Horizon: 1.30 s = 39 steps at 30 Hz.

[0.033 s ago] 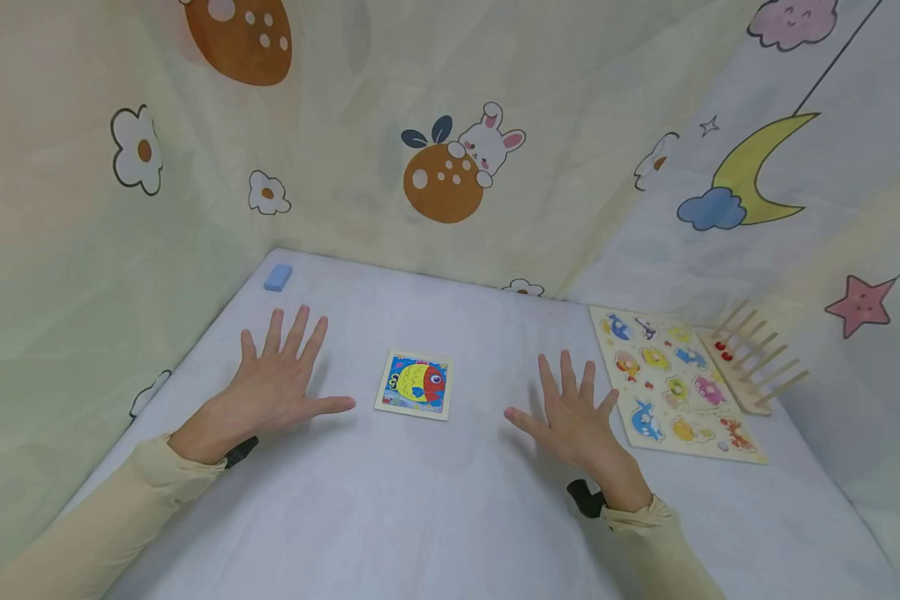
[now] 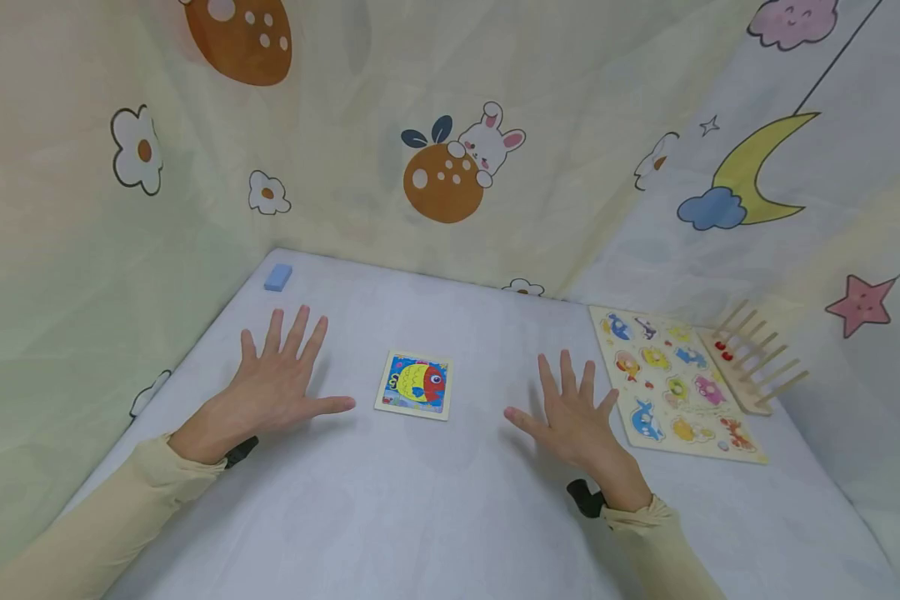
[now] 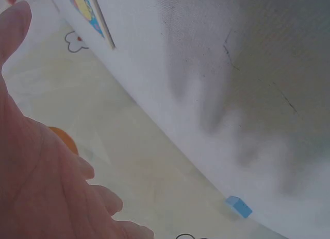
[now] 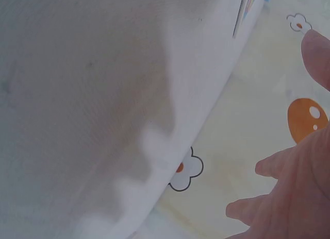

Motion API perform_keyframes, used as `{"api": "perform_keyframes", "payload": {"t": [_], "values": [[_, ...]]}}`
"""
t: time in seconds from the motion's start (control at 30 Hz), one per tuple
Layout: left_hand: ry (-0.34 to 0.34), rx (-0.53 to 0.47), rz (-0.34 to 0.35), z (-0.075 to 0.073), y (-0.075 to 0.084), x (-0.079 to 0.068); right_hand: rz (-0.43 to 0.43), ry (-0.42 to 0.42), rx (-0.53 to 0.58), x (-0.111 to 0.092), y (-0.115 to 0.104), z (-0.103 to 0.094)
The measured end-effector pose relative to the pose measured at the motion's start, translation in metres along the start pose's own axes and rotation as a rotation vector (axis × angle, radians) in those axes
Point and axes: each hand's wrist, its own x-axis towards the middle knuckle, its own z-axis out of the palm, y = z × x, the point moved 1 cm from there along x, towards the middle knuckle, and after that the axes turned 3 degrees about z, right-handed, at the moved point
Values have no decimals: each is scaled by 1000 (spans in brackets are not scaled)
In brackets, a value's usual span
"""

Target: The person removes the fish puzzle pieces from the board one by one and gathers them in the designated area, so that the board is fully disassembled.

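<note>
Tile [image 2: 413, 385] lies between your left hand [image 2: 276, 388] and right hand [image 2: 574, 423], nearer the left; both are empty, fingers spread. Near-square, it shows no clear long axis.

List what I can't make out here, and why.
Fish puzzle: left wrist view, cut off by the top edge.
Right hand: right wrist view, lowest finger cut off by the bottom edge.
Red dots on the peg board: head view, too small to identify.
Black thing at left wrist: head view, partly hidden by the wrist.
</note>
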Motion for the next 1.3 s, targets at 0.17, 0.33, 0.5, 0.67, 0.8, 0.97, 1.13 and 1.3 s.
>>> {"api": "perform_keyframes", "payload": {"t": [0.17, 0.33, 0.5, 0.67, 0.8, 0.97, 1.13, 1.3], "values": [[-2, -1, -4, -1, 1, -1, -1, 1, -1, 1, 0, 0], [-14, -7, -6, -3, 3, -1, -2, -1, -1, 2, 0, 1], [-32, -20, 22, -3, 8, -1, -9, 10, -3, 2, 0, 1], [-48, -70, 113, -4, 16, -3, -34, 72, -20, 4, 0, 3], [-23, -84, 221, -6, 32, -2, -104, 160, -6, 7, -5, 3], [-25, -48, 324, -6, 57, 0, -200, 201, 20, 14, -23, 1], [-90, -22, 402, 0, 73, 8, -241, 169, 30, 22, -49, -2], [-134, -29, 453, 11, 83, 19, -294, 149, 8, 33, -70, -2]]}}
